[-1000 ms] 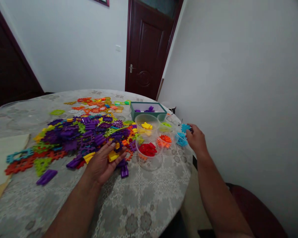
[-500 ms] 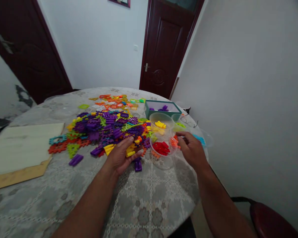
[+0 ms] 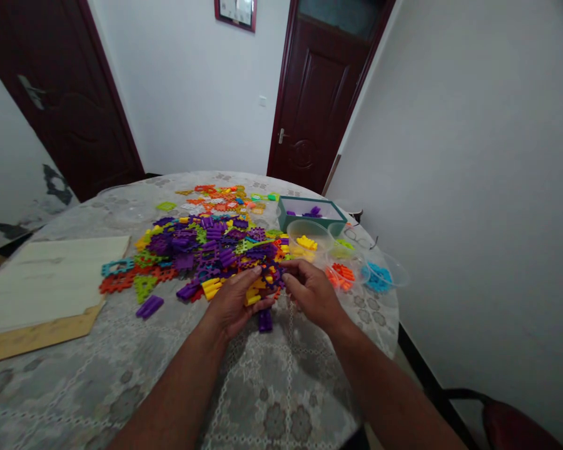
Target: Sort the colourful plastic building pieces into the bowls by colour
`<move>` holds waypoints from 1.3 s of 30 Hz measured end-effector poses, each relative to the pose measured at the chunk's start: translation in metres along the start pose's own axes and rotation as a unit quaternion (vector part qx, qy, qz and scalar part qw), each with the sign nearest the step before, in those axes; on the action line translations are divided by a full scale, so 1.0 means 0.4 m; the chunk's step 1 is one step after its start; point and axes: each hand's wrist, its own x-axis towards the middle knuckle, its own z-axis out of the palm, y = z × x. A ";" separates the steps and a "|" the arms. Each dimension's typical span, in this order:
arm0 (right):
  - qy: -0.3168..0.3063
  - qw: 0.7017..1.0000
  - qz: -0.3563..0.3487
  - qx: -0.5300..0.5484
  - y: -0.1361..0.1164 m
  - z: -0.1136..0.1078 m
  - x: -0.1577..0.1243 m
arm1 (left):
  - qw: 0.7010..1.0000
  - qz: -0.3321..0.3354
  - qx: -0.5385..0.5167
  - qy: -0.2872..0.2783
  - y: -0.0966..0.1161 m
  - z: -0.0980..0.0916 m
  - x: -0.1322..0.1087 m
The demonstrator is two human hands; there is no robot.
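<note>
L hand [image 3: 234, 301] is palm-up & cupped, thumb and fingers curled loosely round a few yellow pieces [image 3: 253, 296]. R hand [image 3: 313, 292] is right up against it, thumb + index nearly together at the edge of a purple gear [image 3: 273, 275]; can't tell if they actually pinch it. The gear sits between the hands, above the surface [image 3: 253, 381], at the near R edge of the mixed pile [image 3: 185, 242].

Step now: prob. picking thru the L handful w/ the R fingertips. Next move seems to call for a firm pinch on 1 piece, L palm held steady so the rest don't spill. If R carries it to the tubs, it'd need to clear their rims.

R of the pile: clear tubs w/ yellow bits [image 3: 306, 242], orange bits [image 3: 341, 275], blue bits [image 3: 378, 277]. Green box [image 3: 336, 229] behind, some purple bits [image 3: 315, 212] inside. One purple block [image 3: 265, 320] lies just below L hand; another, well to the L, is near the pale board [image 3: 51, 269].
</note>
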 end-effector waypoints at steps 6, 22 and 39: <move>0.021 0.999 0.040 0.027 0.026 -0.090 0.031 | 1.000 0.010 0.009 0.000 0.012 0.008 -0.007; 0.173 0.982 0.030 0.068 0.098 -0.254 0.354 | 0.998 0.039 0.024 0.041 0.000 0.008 0.003; -0.133 0.957 -0.174 -0.190 -0.013 -0.021 0.034 | 0.998 0.006 0.035 -0.051 0.002 0.014 -0.015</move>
